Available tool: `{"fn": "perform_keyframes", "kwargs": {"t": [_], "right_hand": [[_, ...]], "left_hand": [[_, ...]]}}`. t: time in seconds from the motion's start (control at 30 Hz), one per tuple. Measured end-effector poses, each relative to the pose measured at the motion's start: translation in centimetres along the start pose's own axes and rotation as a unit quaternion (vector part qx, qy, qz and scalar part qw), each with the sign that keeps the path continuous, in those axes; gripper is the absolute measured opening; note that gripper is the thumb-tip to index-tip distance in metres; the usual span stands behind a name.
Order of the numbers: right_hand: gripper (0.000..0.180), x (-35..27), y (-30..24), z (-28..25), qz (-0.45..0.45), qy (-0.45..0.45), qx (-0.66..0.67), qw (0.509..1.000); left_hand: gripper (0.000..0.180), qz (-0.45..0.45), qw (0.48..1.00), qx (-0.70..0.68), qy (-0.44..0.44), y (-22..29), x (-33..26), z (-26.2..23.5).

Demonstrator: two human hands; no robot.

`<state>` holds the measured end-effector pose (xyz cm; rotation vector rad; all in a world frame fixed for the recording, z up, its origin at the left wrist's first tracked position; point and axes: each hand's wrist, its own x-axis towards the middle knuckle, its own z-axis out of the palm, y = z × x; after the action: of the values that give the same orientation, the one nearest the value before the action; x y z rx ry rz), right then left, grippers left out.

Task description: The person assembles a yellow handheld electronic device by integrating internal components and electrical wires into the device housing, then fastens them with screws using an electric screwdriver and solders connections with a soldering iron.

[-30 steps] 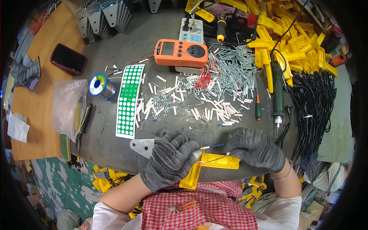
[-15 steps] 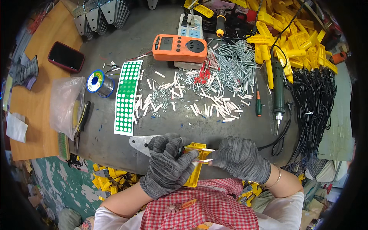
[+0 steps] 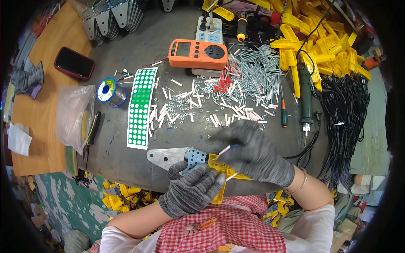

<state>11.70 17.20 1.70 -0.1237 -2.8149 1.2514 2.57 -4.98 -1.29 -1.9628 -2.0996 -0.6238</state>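
Gripping yellow housing (image 3: pixel 217 164), my left hand (image 3: pixel 192 185) touched long metal plate (image 3: pixel 171 157) pointing toward bench's (image 3: pixel 118 141) left edge; right hand's (image 3: pixel 255 154) closure unclear; spool (image 3: pixel 110 91) labelled.

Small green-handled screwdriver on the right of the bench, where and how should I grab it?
I'd take the small screwdriver by its green handle, coming down from your near side and closing across the handle's width. It lies with that thick handle toward you, its thin shaft pointing away beside the loose screws, so the near end looks easier to reach.
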Motion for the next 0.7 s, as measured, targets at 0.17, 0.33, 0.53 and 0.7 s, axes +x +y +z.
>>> {"fn": "perform_keyframes", "kwargs": {"t": [0.17,0.33,0.53,0.7], "right_hand": [[0.020,0.9,-0.9,0.8,-0.103,-0.075,-0.258,0.958],[0.025,-0.2,-2.3,0.8,-0.102,-0.070,-0.354,0.927],[0.043,-0.3,-3.3,1.2,-0.085,-0.057,-0.414,0.905],[0.041,-0.8,-3.7,0.7,-0.060,-0.090,-0.357,0.928]], "left_hand": [[0.029,0.001,1.000,-0.016,0.007,-0.5,-0.2,0.3],[0.027,-0.010,0.999,-0.043,0.023,-0.5,0.3,-0.4],[0.029,0.049,0.996,-0.068,-0.013,-1.0,0.1,0.5],[0.029,0.039,0.995,-0.086,-0.001,-1.0,0.2,0.9]]}}
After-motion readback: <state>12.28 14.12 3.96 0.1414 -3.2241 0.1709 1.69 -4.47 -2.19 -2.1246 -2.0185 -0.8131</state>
